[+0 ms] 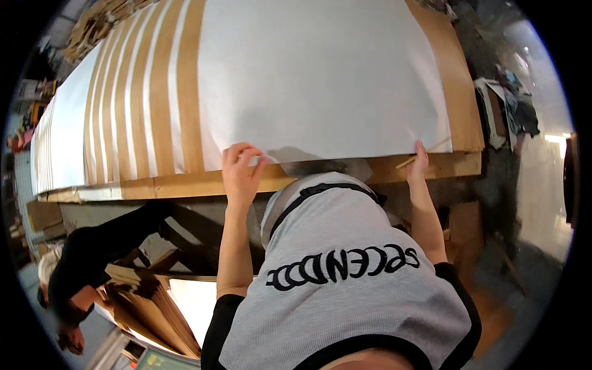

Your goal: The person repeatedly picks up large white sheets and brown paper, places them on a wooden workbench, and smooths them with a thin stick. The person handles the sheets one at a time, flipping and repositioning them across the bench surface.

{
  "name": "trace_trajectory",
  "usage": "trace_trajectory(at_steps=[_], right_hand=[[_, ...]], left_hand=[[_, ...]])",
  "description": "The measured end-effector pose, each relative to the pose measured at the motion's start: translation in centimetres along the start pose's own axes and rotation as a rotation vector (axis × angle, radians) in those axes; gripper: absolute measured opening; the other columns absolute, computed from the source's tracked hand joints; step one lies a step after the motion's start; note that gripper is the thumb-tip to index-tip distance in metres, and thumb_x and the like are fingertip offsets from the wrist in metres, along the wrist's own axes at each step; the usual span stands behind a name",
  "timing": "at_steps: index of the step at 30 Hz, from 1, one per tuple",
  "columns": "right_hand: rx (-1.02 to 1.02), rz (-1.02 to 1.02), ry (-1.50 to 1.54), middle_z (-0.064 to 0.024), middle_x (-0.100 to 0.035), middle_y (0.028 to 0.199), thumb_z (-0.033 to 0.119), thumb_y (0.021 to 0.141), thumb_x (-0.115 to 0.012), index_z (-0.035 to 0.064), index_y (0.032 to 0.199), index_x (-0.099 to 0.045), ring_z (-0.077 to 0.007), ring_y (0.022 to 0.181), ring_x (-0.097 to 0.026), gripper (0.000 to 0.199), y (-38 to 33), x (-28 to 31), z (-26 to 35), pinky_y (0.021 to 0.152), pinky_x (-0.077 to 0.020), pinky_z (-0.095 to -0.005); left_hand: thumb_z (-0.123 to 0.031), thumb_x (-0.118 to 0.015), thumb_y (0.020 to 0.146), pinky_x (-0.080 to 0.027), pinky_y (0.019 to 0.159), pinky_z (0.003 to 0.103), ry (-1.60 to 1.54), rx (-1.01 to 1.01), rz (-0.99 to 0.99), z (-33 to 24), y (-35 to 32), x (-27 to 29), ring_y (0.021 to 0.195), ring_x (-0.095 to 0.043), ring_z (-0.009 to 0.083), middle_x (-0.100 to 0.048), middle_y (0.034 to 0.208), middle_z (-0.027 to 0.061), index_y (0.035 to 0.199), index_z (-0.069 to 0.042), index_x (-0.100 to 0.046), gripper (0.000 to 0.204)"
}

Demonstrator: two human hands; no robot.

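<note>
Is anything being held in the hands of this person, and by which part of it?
The right hand holds a thin tan stick near its middle, both ends showing. Whether the left hand holds anything cannot be told.

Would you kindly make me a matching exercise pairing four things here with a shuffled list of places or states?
Column one:
1. thin tan stick
2. large white sheet
3. left hand
4. co-worker in black

Column two:
A. by the white sheet's near edge, fingers bent
B. at the lower left of the picture, leaning over
C. held in the right hand
D. spread out to the right of the brown strips

Right pairs: 1-C, 2-D, 3-A, 4-B.
</note>
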State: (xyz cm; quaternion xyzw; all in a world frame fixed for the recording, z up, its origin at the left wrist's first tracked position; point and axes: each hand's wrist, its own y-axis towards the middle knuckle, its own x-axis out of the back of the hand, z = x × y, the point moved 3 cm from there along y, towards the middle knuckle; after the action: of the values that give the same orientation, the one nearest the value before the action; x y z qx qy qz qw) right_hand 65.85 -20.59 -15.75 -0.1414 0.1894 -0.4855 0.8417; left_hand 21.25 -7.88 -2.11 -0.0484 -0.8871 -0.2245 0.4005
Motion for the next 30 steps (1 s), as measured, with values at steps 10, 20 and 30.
trace_trajectory(at_steps=[10,20,30], right_hand=[[0.027,0.039,0.065,-0.0049,-0.052,0.105,0.027,0.078,-0.060,-0.0020,0.107,-0.051,-0.0150,0.097,-0.047,0.041,0.8,1.2,-1.2,0.086,-0.0347,-0.0270],[-0.046,-0.008,0.091,-0.0009,-0.051,0.073,0.035,0.082,-0.055,0.0082,0.081,-0.049,-0.0097,0.067,-0.050,0.028,1.3,4.2,1.3,0.054,-0.0380,-0.0268],[-0.033,-0.169,0.034,-0.0024,-0.050,0.070,0.025,0.087,-0.048,0.0073,0.080,-0.048,-0.0129,0.060,-0.050,0.019,3.1,5.8,-0.3,0.051,-0.0432,-0.0248]], left_hand=[[-0.006,-0.069,0.059,-0.039,0.073,0.032,-0.120,-0.093,0.177,-0.2,-0.4,-5.5,0.086,-0.047,0.0223,-0.053,0.094,0.0026,0.068,-0.010,-0.060,0.014],[-0.005,-0.069,0.059,-0.036,0.074,0.032,-0.117,-0.081,0.201,0.5,-0.8,-6.1,0.084,-0.047,0.0205,-0.053,0.094,0.0022,0.067,-0.008,-0.060,0.013],[-0.005,-0.070,0.059,-0.037,0.074,0.032,-0.128,-0.088,0.214,0.4,-1.0,-6.6,0.084,-0.046,0.0207,-0.053,0.095,0.0021,0.067,-0.008,-0.060,0.013]])
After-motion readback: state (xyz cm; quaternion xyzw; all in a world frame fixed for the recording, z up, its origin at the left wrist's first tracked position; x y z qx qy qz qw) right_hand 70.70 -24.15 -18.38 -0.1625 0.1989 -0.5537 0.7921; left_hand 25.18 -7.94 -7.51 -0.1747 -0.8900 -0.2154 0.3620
